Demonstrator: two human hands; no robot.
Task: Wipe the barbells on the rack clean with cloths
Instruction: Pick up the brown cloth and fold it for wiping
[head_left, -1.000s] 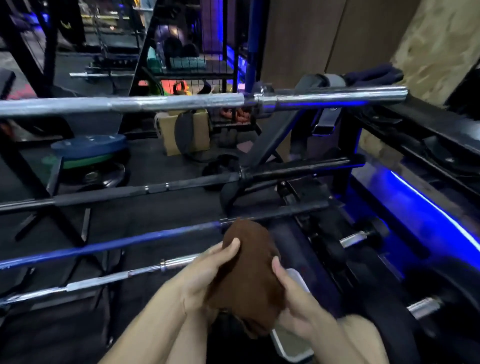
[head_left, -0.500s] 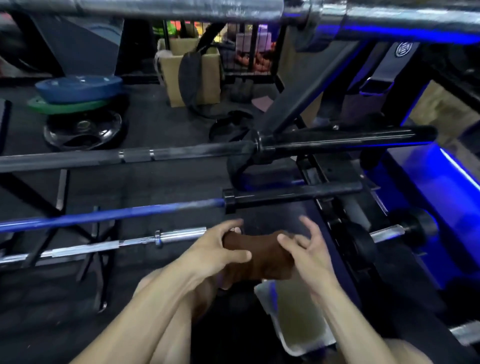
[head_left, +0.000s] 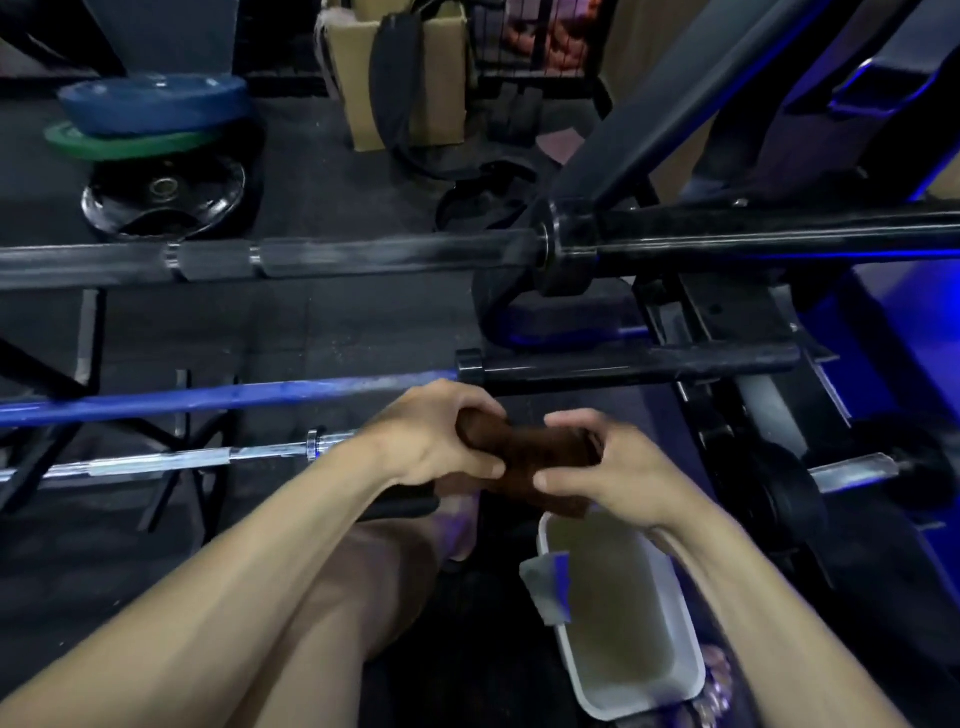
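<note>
Dim gym floor, blue-lit rack: left hand (head_left: 441, 441) and right hand (head_left: 618, 467) curl their fingers round a rolled brown cloth (head_left: 530, 452) over the white tub (head_left: 680, 623), seemingly wringing; next, carry it to the blue barbell (head_left: 234, 397) just beyond.

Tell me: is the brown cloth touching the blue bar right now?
No, both hands hold the brown cloth clear of the blue bar, above the white tub.

Barbells beyond my grip: three — black (head_left: 363, 257), blue (head_left: 208, 397), chrome (head_left: 182, 460)
Cloths between my hands: one (head_left: 530, 457)
Plates stacked far left: three (head_left: 156, 135)
Tubs below my grip: one (head_left: 670, 670)
</note>
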